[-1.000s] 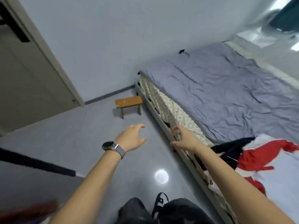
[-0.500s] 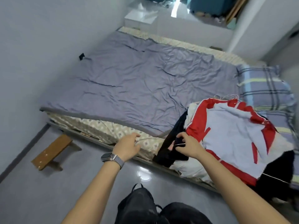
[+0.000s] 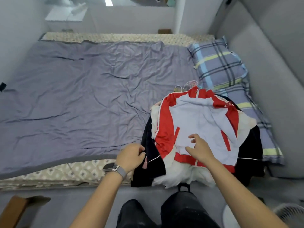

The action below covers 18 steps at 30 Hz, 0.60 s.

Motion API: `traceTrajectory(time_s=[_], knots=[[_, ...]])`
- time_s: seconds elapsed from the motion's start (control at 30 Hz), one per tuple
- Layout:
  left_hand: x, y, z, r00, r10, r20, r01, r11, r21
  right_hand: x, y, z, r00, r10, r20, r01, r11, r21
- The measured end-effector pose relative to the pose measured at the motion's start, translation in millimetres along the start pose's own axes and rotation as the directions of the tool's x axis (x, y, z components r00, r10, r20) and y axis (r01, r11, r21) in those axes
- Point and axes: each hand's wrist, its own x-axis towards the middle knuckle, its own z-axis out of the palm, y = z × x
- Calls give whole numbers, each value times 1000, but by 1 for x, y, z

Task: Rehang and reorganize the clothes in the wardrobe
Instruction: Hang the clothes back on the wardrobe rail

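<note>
The clothes pile (image 3: 202, 137) sits at the near right corner of the bed (image 3: 82, 99) in front of you, its lower edge spilling over the bed's near side toward the grey floor (image 3: 54, 209). On top lies a red and white jacket (image 3: 199, 119), back up, with its long axis running from the near edge toward the far edge; the collar end and a cluster of pastel hanger hooks (image 3: 189, 85) point to the far side, just beside the plaid pillow (image 3: 218, 63) at the far right corner. Dark garments (image 3: 149, 155) stick out beneath it on both sides.

A wrinkled grey-purple sheet covers the bed, a patterned mattress (image 3: 69, 168) showing along its near and far edges. Pale walls close in the room, and the corner of a wooden stool (image 3: 11, 209) shows at the lower left.

Your left hand (image 3: 130, 157), with a watch (image 3: 113, 167) on the wrist, has its fingers curled at the dark fabric's left edge; whether it actually grips, you cannot tell. Your right hand (image 3: 199, 148) is over the jacket's hem, fingers apart and loosely bent.
</note>
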Motion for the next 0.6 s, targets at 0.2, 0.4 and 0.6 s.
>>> traceTrajectory(time_s=[0.2,0.4,0.6], knots=[[79,84,30,994,-91,-52,85,989,-118,103,68,-84,998,33,46,-31,998,-48],[157,168,62,985,-153,-75,129,959,-254,218,111,-154,995,40,86,-35,998,-57],[220,200,70,968,-236,-89,201,934,-297,311,142,-162,990,40,137,-17,986,-164]])
